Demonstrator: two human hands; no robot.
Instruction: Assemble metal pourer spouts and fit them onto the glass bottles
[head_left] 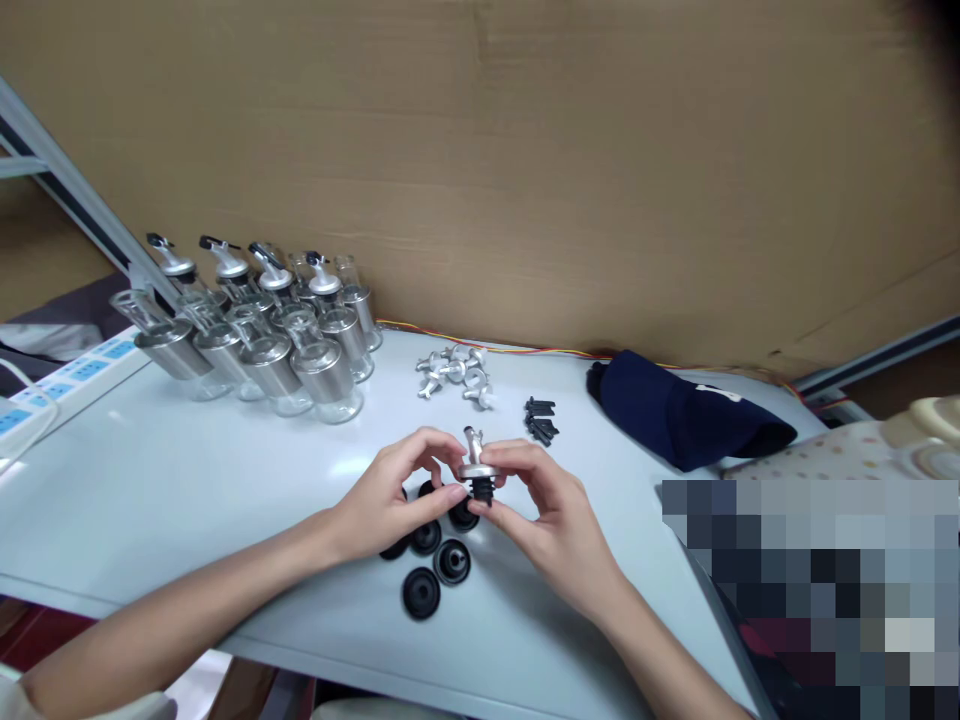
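Observation:
In front of me I hold a bottle pourer [477, 469] upright, with a silver spout and cap above a black ribbed stopper. My right hand [544, 500] pinches it from the right, fingers by the spout and thumb near the stopper's lower end. On the other side, the curved fingers and thumb of my left hand [409, 487] close on the cap's left edge. Below my hands lie several round black stoppers [452, 562], some partly hidden by the left hand. Silver pourer tops [454, 370] are heaped behind, and small black spout flaps [541, 420] lie to their right.
Glass bottles with metal sleeves [324, 370] stand in a group at the left, several with pourers fitted. A power strip [90, 370] runs along the left edge. A dark blue cap [675, 415] lies at the right, before a cardboard wall [525, 180]. Wires run along its foot.

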